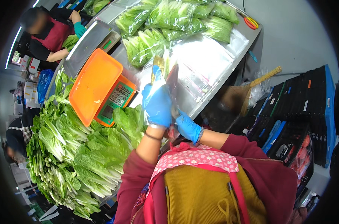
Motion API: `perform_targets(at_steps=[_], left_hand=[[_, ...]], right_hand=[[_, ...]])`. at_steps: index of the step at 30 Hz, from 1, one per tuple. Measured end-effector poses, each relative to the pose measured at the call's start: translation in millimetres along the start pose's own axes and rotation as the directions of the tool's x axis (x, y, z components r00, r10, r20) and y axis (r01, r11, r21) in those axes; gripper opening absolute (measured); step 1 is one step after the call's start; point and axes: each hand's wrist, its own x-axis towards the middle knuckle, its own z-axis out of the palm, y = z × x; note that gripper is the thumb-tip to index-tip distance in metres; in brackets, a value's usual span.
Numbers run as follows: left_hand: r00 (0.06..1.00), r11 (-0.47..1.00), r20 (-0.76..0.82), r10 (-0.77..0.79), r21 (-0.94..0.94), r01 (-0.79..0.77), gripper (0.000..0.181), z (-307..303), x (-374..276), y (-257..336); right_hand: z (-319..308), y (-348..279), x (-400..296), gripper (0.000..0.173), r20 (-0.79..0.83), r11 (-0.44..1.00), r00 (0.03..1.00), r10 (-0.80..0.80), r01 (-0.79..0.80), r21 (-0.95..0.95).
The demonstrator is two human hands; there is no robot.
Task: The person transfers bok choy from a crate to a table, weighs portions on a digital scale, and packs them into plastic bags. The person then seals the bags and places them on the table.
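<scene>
My left hand, in a blue glove, is inside or behind a clear plastic bag, its fingers pointing towards the bagged greens; what it grips there cannot be made out. Close beside it on the right, my right hand, also gloved in blue, has its fingers curled at the bag's lower edge. Bagged leafy lettuce is piled beyond both hands. Flat clear plastic bags lie on the metal table to the right. An orange digital scale stands left of my hands, with loose romaine lettuce heaped below it.
Orange-and-yellow-handled scissors lie at the table's far right corner. A second scale with a metal pan stands at the upper left, near a co-worker. Black crates and a straw broom are at the right.
</scene>
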Motion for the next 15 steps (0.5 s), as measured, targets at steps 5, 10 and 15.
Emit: perform_targets(at_steps=[5, 10, 15], left_hand=[[0.995, 0.957, 0.090, -0.053, 0.288, 0.024, 0.033, 30, 3, -1], [0.999, 0.998, 0.003, -0.043, -0.042, 0.043, 0.037, 16, 4, -3], [0.991, 0.994, 0.084, -0.108, 0.036, 0.106, 0.072, -16, 3, -4]], right_hand=[[6, -34, -58, 0.026, 0.267, 0.764, 0.872, 0.409, -0.168, -0.623], [11, -84, -28, 0.051, 0.471, -0.158, 0.721, -0.507, 0.460, -0.874], [4, -55, -17, 0.051, 0.640, 0.075, 0.561, -0.525, 0.780, -0.621]])
